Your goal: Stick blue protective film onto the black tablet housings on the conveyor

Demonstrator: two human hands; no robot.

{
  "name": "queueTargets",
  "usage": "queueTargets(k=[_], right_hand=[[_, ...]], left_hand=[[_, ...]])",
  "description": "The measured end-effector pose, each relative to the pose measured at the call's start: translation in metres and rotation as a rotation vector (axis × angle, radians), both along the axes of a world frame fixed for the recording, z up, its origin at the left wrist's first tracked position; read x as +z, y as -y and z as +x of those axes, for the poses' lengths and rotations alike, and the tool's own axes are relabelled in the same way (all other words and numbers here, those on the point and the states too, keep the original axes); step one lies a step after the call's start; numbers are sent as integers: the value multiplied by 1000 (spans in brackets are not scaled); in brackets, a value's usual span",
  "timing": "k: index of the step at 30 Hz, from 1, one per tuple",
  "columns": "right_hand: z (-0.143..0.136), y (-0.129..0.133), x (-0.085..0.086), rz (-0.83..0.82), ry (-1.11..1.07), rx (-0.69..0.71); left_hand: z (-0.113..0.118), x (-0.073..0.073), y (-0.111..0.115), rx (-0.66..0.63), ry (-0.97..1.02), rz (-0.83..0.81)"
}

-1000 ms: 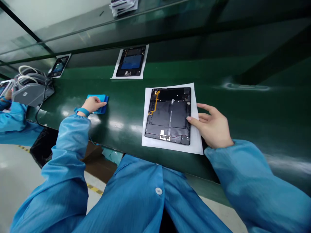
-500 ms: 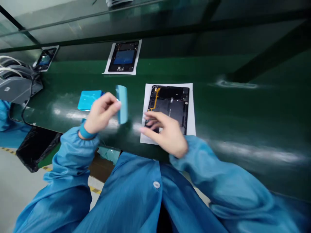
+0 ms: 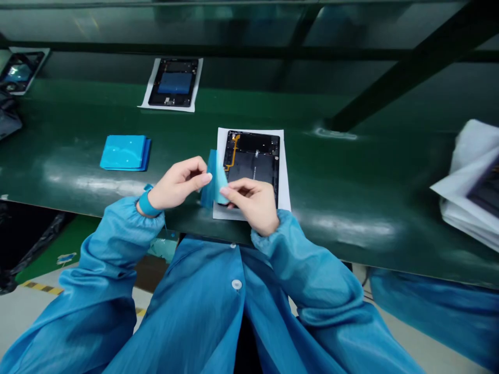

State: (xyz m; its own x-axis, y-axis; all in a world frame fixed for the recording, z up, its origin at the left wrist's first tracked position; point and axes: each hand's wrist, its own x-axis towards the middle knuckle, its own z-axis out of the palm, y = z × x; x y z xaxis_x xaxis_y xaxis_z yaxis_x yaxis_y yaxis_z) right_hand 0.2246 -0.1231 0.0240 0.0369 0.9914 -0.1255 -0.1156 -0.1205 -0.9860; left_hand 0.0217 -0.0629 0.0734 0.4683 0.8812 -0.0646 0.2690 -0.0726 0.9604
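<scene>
Between my hands is a thin blue film sheet [image 3: 210,174], bent upright, with a paler layer on its right side. My left hand [image 3: 177,182] pinches the sheet's left side, a blue band around the wrist. My right hand [image 3: 253,200] pinches the pale layer at its lower right corner. Behind the right hand lies an opened tablet [image 3: 257,156], showing a black battery and an orange flex cable. It rests on a white paper sheet [image 3: 285,179]; its lower part is hidden by my hand. Left of my hands sits a stack of blue film sheets [image 3: 123,152].
Another opened tablet [image 3: 174,83] with a blue film lies on white paper farther back, and one more tablet [image 3: 19,72] at far left. White sheets [image 3: 463,192] are piled at the right. A dark slanted post [image 3: 374,88] meets the green bench [image 3: 351,182].
My right hand has come over from the tablet and taken hold of the film's pale layer. The sheet is now held by both hands. The view has swung to the right.
</scene>
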Motion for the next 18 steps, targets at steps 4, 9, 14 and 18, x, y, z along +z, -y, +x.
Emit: queueTargets(k=[4,9,14,18], right_hand=[[41,5,-1,95,71,-544],[21,58,-6,39,85,-292],[-126,108,-36,101,321,458],[-212,93,-77,122,421,486]], left_hand=[[-47,3,-22,103,16,81],[-116,18,-38,225,33,72],[-141,26,-36,253,4,132],[-149,22,-32,208,-16,185]])
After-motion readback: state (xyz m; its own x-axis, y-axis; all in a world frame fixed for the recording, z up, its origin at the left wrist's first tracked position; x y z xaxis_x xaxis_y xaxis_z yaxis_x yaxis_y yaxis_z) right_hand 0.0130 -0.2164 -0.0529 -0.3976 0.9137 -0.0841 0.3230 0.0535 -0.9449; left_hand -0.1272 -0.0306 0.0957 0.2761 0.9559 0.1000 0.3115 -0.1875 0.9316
